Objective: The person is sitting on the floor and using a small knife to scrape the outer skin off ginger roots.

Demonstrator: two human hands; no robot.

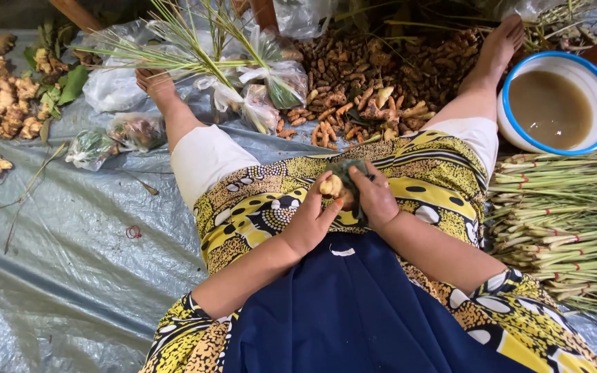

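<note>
centrally, the person sits on a grey tarp (70, 276) with legs spread, so the work lands in the lap over a yellow patterned skirt (257, 207). left hand (312, 214) grasps a pale root piece (332, 185), fingers curled under it so it stays raised and turned toward the other hand. right hand (376, 200) is clenched around a dark green cloth (348, 171) pressed against the root, touching it, seemingly for wiping or scrubbing. both are just above centre of the frame.

heap of brown roots (374, 83) lies between the feet at upper centre, within reach. white basin with blue rim (557, 103) at upper right holds murky brownish water, beside the right leg, likely for rinsing. bundled lemongrass stalks (561, 221) tied with red bands are stacked at right edge, sorted apart. clear plastic bags (257, 90) with green stalks sit at upper centre-left by the left foot. ginger clumps (1, 97) are piled at upper left, well apart. small red rubber band (133, 232) lies loose on the tarp at left.
</note>
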